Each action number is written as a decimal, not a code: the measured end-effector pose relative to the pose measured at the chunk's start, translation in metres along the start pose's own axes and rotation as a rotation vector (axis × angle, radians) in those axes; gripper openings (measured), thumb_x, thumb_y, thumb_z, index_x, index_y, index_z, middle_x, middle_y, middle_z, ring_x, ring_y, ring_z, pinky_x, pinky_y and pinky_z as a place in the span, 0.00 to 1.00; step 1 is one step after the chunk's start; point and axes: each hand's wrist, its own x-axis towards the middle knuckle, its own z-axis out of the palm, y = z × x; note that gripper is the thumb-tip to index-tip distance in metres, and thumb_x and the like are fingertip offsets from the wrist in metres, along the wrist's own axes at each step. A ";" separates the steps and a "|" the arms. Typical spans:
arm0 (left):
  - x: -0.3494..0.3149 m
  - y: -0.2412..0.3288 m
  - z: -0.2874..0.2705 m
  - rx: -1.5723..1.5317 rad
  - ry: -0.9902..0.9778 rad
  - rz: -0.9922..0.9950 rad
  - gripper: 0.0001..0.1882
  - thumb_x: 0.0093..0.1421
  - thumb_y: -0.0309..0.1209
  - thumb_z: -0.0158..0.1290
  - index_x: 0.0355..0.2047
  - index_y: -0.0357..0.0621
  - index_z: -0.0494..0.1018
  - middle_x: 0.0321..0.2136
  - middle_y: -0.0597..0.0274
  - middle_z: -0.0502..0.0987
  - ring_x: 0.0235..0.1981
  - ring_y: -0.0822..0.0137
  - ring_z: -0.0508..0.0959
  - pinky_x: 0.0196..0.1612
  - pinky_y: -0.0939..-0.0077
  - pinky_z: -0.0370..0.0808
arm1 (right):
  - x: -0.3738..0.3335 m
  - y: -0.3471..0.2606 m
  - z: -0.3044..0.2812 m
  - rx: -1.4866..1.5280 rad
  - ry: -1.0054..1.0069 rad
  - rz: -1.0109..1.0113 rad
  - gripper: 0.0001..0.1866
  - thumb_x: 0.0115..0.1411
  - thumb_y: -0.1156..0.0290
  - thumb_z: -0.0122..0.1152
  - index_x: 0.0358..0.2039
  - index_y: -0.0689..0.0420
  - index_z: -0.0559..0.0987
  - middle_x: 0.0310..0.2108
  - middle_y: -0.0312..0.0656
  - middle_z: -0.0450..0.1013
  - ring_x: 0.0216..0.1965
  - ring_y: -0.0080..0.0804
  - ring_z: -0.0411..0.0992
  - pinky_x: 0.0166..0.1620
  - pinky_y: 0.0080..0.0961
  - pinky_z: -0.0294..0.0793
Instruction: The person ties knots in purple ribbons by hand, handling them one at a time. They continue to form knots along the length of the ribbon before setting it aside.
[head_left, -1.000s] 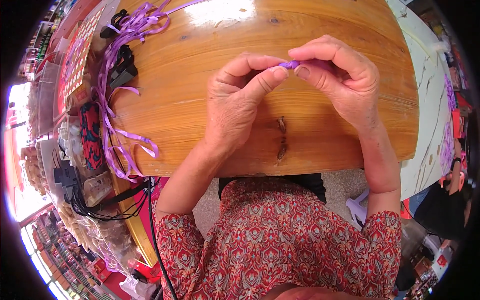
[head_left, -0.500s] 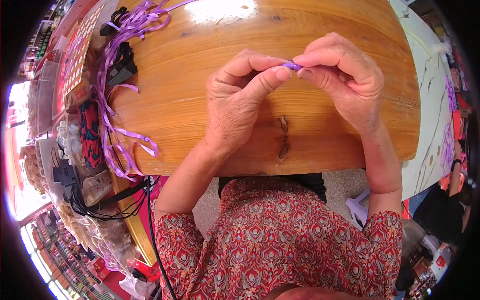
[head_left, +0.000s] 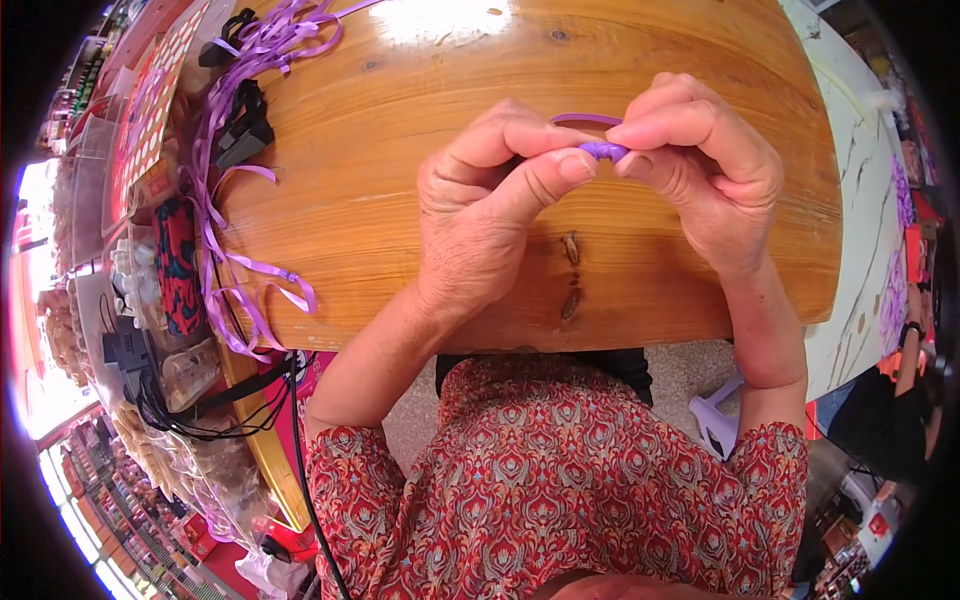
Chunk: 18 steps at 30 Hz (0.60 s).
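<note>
Above the wooden table (head_left: 400, 230), a short twisted or knotted piece of purple ribbon (head_left: 603, 151) is stretched between my two hands. My left hand (head_left: 480, 190) pinches its left end between thumb and forefinger. On the other end, my right hand (head_left: 705, 165) keeps a like pinch, the other fingers curled in. A strip of the ribbon arcs up behind the fingertips from one hand to the other. Whether the piece is one loop I cannot tell, as the fingers cover its ends.
Tangled purple ribbon (head_left: 275, 45) lies along the table's left side, beside black clip-like objects (head_left: 245, 125). A red and dark patterned pouch (head_left: 178, 265) and black cables (head_left: 190, 425) sit left of the edge. A marble-patterned surface (head_left: 850, 200) adjoins at right, with a person's arm (head_left: 908, 360) beyond.
Both hands have shifted slightly to the right and nearer to me. More of the twisted ribbon shows between the fingertips, and a ribbon arc has come into view behind them.
</note>
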 end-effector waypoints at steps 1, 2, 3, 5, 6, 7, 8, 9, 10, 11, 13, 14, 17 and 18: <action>0.000 0.000 0.000 0.000 0.003 0.002 0.04 0.52 0.21 0.57 0.30 0.39 0.77 0.27 0.68 0.74 0.30 0.78 0.70 0.35 0.85 0.67 | 0.000 0.001 0.000 0.001 -0.003 0.000 0.08 0.48 0.84 0.63 0.30 0.62 0.78 0.29 0.38 0.72 0.31 0.22 0.70 0.34 0.15 0.70; 0.000 -0.001 0.000 -0.010 0.006 -0.014 0.04 0.52 0.20 0.57 0.30 0.39 0.77 0.27 0.68 0.74 0.30 0.78 0.70 0.35 0.85 0.67 | 0.000 0.003 -0.001 -0.003 -0.009 -0.006 0.08 0.48 0.84 0.63 0.30 0.62 0.78 0.30 0.39 0.72 0.32 0.23 0.70 0.35 0.15 0.70; 0.000 -0.001 -0.001 -0.020 0.008 -0.030 0.04 0.52 0.20 0.57 0.30 0.39 0.77 0.27 0.67 0.74 0.30 0.78 0.70 0.36 0.85 0.67 | -0.001 0.004 -0.001 -0.007 -0.014 -0.012 0.08 0.48 0.84 0.62 0.31 0.63 0.78 0.30 0.39 0.72 0.32 0.23 0.70 0.36 0.15 0.70; 0.000 0.000 -0.001 -0.017 0.006 -0.038 0.04 0.52 0.20 0.57 0.30 0.39 0.78 0.27 0.67 0.74 0.30 0.77 0.71 0.36 0.85 0.67 | -0.003 0.006 0.001 0.058 0.007 0.025 0.08 0.49 0.84 0.62 0.31 0.63 0.78 0.30 0.39 0.72 0.33 0.23 0.70 0.37 0.15 0.70; 0.000 0.001 -0.001 -0.013 0.000 -0.046 0.04 0.52 0.20 0.58 0.30 0.39 0.78 0.27 0.67 0.74 0.31 0.77 0.71 0.36 0.85 0.67 | -0.004 0.007 0.001 0.121 0.032 0.062 0.08 0.49 0.85 0.62 0.32 0.63 0.78 0.30 0.39 0.72 0.33 0.23 0.70 0.37 0.15 0.70; 0.001 0.000 -0.001 -0.014 0.001 -0.044 0.04 0.52 0.20 0.58 0.30 0.39 0.78 0.27 0.67 0.74 0.31 0.77 0.71 0.36 0.85 0.67 | -0.003 0.007 0.001 0.120 0.030 0.061 0.08 0.49 0.85 0.62 0.32 0.63 0.78 0.30 0.39 0.72 0.33 0.23 0.70 0.37 0.15 0.70; 0.001 0.000 -0.001 -0.030 0.001 -0.038 0.04 0.52 0.20 0.58 0.30 0.38 0.78 0.27 0.67 0.74 0.31 0.77 0.71 0.37 0.85 0.68 | -0.003 0.009 0.000 0.113 0.033 0.058 0.09 0.50 0.85 0.61 0.33 0.63 0.78 0.30 0.39 0.72 0.34 0.23 0.70 0.37 0.15 0.70; 0.001 -0.001 -0.001 -0.046 0.000 -0.031 0.04 0.51 0.20 0.58 0.30 0.38 0.78 0.28 0.66 0.74 0.31 0.77 0.71 0.37 0.85 0.68 | -0.003 0.010 0.000 0.104 0.036 0.055 0.09 0.50 0.85 0.61 0.33 0.64 0.78 0.31 0.39 0.72 0.34 0.23 0.70 0.37 0.15 0.70; 0.001 -0.001 -0.002 -0.046 0.001 -0.030 0.04 0.51 0.20 0.58 0.30 0.38 0.78 0.28 0.66 0.74 0.31 0.77 0.71 0.37 0.85 0.68 | -0.003 0.009 0.000 0.105 0.035 0.055 0.09 0.50 0.85 0.61 0.33 0.64 0.78 0.31 0.39 0.72 0.34 0.23 0.70 0.37 0.15 0.70; 0.000 -0.001 -0.003 -0.041 0.005 -0.036 0.05 0.51 0.20 0.58 0.30 0.38 0.78 0.28 0.66 0.74 0.31 0.77 0.71 0.37 0.85 0.68 | -0.003 0.009 0.000 0.097 0.030 0.044 0.09 0.50 0.85 0.61 0.33 0.63 0.78 0.31 0.39 0.72 0.33 0.23 0.70 0.37 0.15 0.69; 0.001 -0.002 -0.003 -0.037 0.010 -0.041 0.05 0.51 0.19 0.58 0.30 0.38 0.78 0.28 0.66 0.74 0.32 0.77 0.72 0.37 0.85 0.68 | -0.003 0.008 0.001 0.090 0.024 0.033 0.09 0.50 0.85 0.61 0.33 0.63 0.78 0.31 0.39 0.72 0.33 0.23 0.70 0.37 0.15 0.69; 0.001 -0.003 -0.003 -0.034 0.003 -0.026 0.05 0.51 0.19 0.58 0.30 0.38 0.78 0.28 0.66 0.75 0.32 0.77 0.72 0.37 0.85 0.68 | -0.003 0.007 0.001 0.065 0.022 0.024 0.09 0.49 0.85 0.61 0.33 0.63 0.78 0.30 0.39 0.72 0.33 0.23 0.70 0.37 0.15 0.69; 0.001 -0.002 -0.001 -0.018 0.010 -0.014 0.05 0.51 0.19 0.58 0.30 0.38 0.78 0.28 0.66 0.75 0.31 0.77 0.72 0.37 0.85 0.68 | -0.002 0.005 0.001 -0.001 0.015 -0.002 0.09 0.48 0.85 0.62 0.32 0.63 0.78 0.29 0.39 0.72 0.32 0.23 0.70 0.35 0.15 0.69; 0.001 -0.002 0.000 -0.005 0.025 -0.017 0.05 0.51 0.19 0.58 0.30 0.38 0.78 0.28 0.66 0.75 0.31 0.77 0.72 0.37 0.85 0.68 | -0.002 0.004 0.001 -0.043 0.009 -0.020 0.09 0.48 0.85 0.63 0.31 0.62 0.78 0.29 0.39 0.72 0.31 0.23 0.70 0.35 0.15 0.69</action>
